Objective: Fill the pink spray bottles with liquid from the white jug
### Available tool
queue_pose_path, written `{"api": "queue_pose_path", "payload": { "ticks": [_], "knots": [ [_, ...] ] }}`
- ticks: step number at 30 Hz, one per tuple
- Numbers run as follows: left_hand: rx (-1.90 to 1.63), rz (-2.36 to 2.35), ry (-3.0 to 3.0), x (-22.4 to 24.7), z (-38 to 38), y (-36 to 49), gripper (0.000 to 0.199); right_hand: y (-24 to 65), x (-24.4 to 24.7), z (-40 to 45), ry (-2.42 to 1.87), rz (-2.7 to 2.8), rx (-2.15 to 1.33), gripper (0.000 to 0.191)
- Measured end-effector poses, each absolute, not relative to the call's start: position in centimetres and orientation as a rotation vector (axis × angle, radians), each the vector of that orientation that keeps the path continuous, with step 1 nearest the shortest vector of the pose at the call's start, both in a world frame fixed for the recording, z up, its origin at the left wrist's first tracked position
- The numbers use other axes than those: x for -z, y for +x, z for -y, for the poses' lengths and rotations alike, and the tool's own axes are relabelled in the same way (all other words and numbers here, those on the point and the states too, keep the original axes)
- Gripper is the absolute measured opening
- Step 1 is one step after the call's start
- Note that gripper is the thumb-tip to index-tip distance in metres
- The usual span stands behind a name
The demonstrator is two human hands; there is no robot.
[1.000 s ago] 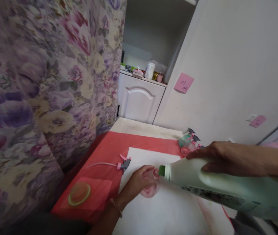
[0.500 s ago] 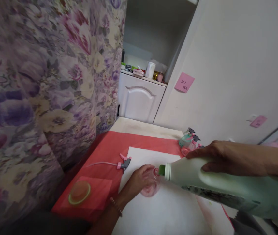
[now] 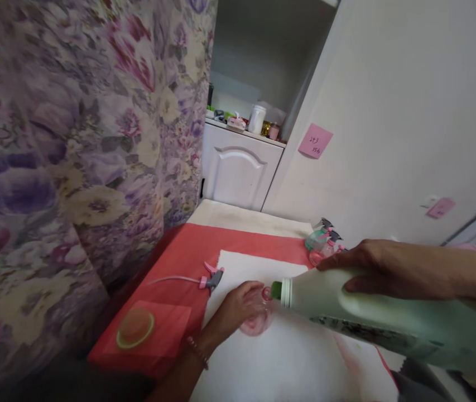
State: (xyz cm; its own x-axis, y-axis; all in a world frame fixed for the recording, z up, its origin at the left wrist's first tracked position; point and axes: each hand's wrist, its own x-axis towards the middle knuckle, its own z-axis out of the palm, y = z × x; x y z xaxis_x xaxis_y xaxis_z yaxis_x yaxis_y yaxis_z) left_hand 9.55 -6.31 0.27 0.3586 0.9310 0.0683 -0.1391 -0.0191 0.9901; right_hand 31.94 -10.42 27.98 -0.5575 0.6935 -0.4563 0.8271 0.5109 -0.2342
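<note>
My left hand (image 3: 240, 306) is wrapped round a clear pink spray bottle (image 3: 258, 325) that stands, without its spray head, on a white cloth. My right hand (image 3: 371, 271) grips the handle of a large pale green jug (image 3: 350, 304), tipped nearly level. The jug's green spout (image 3: 277, 290) is right at the pink bottle's mouth; whether liquid flows I cannot make out. Left of the cloth lies a grey-and-pink trigger spray head (image 3: 212, 279) with its thin tube. A round lid-like piece with a pale green rim (image 3: 135, 328) lies nearer me.
Several spray bottles (image 3: 316, 240) stand at the table's back right. The white cloth (image 3: 263, 365) covers part of the red tabletop (image 3: 174, 251). A floral curtain (image 3: 116, 139) hangs on the left; a white cabinet (image 3: 238, 173) stands behind the table.
Both hands, the jug and the pink bottle hold almost the same positions. Only a very slight shift of the whole view shows.
</note>
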Motion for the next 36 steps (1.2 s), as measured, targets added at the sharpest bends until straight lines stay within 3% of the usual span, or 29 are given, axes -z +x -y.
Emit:
{"api": "queue_pose_path", "payload": {
  "ticks": [36],
  "knots": [
    [-1.016,-0.815,1.286,-0.19,6.28,9.55,0.044,31.22,-28.4,10.63,1.28,-2.456,0.634,0.035]
  ]
}}
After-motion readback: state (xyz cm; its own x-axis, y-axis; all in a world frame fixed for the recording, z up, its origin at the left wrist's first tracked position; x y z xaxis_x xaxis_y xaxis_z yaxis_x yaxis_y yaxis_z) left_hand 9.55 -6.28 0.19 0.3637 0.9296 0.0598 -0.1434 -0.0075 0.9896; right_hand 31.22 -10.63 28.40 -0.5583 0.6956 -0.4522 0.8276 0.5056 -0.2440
